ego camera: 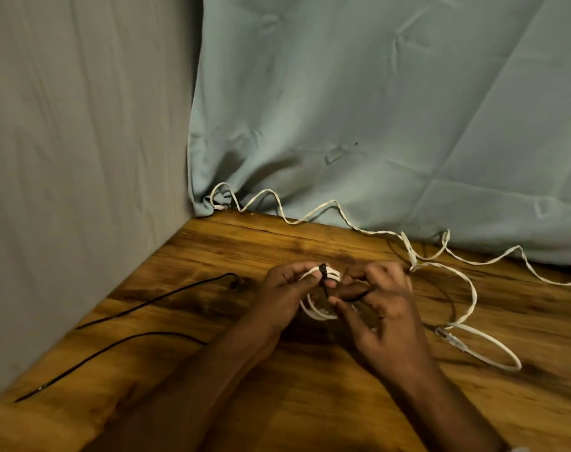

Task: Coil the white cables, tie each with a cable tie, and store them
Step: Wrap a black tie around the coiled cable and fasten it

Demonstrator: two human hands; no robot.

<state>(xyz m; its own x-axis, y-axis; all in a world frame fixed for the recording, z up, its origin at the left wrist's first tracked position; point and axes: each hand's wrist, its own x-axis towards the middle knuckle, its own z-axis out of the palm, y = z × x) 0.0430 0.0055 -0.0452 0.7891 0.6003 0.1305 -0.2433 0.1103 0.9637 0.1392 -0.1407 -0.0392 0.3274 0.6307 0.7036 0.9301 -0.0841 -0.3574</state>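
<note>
A small coil of white cable (316,309) is held above the wooden table (277,402) between both hands. My left hand (285,291) grips the coil's top left side. A black cable tie (323,278) wraps around the coil near my left thumb. My right hand (383,308) pinches the tie's free black tail just right of the coil. A second white flat cable (473,298) lies loose to the right, trailing along the back edge, its plug end (452,340) resting on the table.
Two long black cable ties or thin black strands (153,301) lie on the table at the left. A grey cloth wall (81,158) stands on the left and a pale green cloth (375,109) hangs at the back.
</note>
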